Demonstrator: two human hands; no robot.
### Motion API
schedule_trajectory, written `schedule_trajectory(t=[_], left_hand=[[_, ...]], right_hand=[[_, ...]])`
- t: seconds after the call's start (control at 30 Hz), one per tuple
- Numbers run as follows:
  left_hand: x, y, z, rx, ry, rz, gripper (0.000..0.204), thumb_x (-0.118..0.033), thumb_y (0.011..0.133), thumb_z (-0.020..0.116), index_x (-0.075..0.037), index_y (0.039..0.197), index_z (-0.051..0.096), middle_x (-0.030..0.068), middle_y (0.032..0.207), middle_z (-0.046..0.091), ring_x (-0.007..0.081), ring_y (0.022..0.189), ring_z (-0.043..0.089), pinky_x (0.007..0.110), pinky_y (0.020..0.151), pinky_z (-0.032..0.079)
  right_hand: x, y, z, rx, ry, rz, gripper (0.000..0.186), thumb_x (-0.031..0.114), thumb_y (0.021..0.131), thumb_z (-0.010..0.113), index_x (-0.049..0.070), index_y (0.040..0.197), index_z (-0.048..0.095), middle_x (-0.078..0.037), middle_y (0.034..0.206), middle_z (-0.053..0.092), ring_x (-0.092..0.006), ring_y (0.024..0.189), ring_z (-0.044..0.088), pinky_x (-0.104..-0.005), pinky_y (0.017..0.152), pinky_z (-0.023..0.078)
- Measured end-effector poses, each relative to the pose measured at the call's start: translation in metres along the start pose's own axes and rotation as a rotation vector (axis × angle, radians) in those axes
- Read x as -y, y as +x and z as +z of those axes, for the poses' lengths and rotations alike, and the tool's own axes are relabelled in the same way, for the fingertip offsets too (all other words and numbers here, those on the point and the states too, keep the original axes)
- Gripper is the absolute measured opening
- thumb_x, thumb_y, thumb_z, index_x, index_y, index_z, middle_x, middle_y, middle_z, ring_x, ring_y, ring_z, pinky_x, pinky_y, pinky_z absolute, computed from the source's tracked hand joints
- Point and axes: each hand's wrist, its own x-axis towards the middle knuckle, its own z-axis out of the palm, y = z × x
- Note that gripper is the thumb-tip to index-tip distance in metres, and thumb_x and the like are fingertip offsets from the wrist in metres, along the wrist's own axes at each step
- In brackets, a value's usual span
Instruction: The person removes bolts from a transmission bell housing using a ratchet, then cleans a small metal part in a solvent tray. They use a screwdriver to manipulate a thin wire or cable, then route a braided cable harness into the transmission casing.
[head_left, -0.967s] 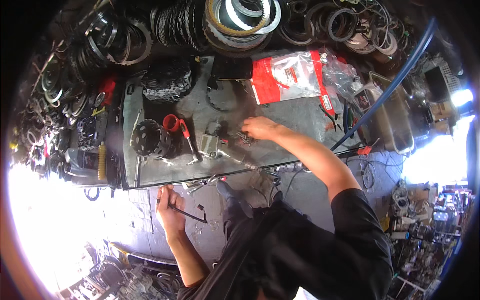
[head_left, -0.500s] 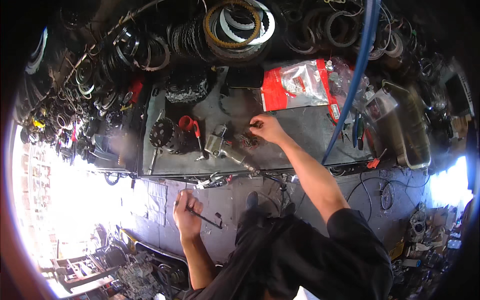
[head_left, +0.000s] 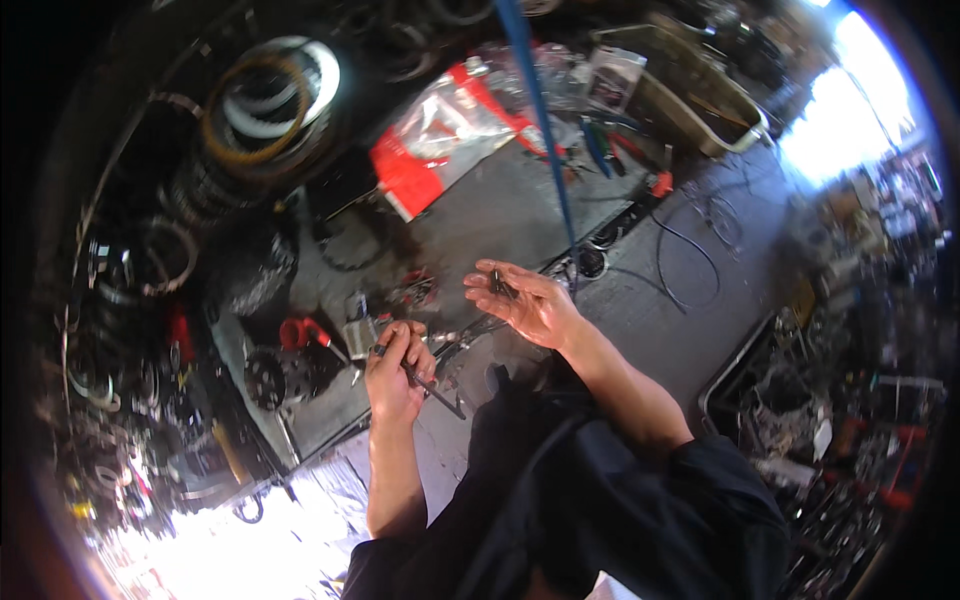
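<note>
My left hand, closed in front of the bench's near edge, grips a thin dark rod that slants out toward the lower right. To its right, my right hand is turned palm up with the fingers partly curled. A small dark part lies against its fingers; its exact kind is too small to tell. Beyond both hands, a little heap of small reddish and dark pieces sits on the metal bench top. A grey metal housing stands just behind my left hand.
A red and clear plastic bag lies on the bench beside pliers. A blue hose hangs down in front. Left are a red ring-shaped tool and a perforated drum. Friction rings and a tan pan stand farther back.
The view has turned to the right. My right hand has come back from the heap with a small dark part, palm now up. My left hand has risen toward the bench, still gripping the rod.
</note>
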Motion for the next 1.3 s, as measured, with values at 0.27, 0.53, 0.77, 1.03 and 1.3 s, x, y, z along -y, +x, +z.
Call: schedule_trajectory(t=[0.27,0.53,0.77,1.03,1.3], left_hand=[[0.028,0.013,0.057,0.171,0.011,-0.076,0.021,-0.02,0.107,0.054,0.001,0.104,0.061,-0.0011,0.067,0.041,0.0113,0.053,0.038,0.028,0.051,0.031],[0.074,0.024,0.113,0.197,0.174,-0.052,0.022,-0.022,0.107,0.056,0.0,0.11,0.058,-0.0018,0.067,0.036,0.0092,0.053,0.034,0.026,0.047,0.029],[0.188,0.063,0.255,0.291,0.307,-0.097,0.024,-0.024,0.11,0.051,-0.002,0.116,0.056,-0.0013,0.069,0.036,0.0088,0.051,0.032,0.025,0.046,0.027],[0.289,0.133,0.458,0.479,0.458,-0.083,0.024,-0.024,0.11,0.052,-0.002,0.117,0.058,-0.001,0.073,0.039,0.0106,0.059,0.04,0.026,0.053,0.033],[0.291,0.204,0.571,0.652,0.253,-0.096,0.038,-0.024,0.107,0.057,0.002,0.134,0.051,0.0005,0.081,0.039,0.0123,0.069,0.04,0.027,0.061,0.038]], right_hand=[[0.057,-0.081,0.002,0.037,0.029,-0.169,0.065,0.033,0.107,0.05,-0.004,0.156,0.03,-0.028,0.161,0.034,-0.0394,0.149,0.037,-0.0464,0.121,0.037],[0.125,-0.123,-0.063,-0.153,-0.027,-0.205,0.03,0.014,0.103,0.06,-0.004,0.127,0.06,-0.016,0.102,0.071,-0.0259,0.091,0.073,-0.0387,0.083,0.061],[0.243,-0.199,-0.141,-0.1,-0.018,-0.289,0.02,0.012,0.104,0.059,-0.004,0.114,0.061,-0.01,0.087,0.066,-0.019,0.066,0.067,-0.0297,0.054,0.054],[0.379,-0.356,-0.221,-0.395,0.041,-0.333,0.021,0.014,0.105,0.058,-0.002,0.118,0.064,-0.002,0.078,0.057,-0.0072,0.051,0.047,-0.0213,0.038,0.035],[0.462,-0.379,-0.215,-0.424,0.006,-0.463,0.018,0.021,0.105,0.061,0.004,0.109,0.065,0.002,0.073,0.051,-0.0034,0.049,0.04,-0.0203,0.039,0.029]])
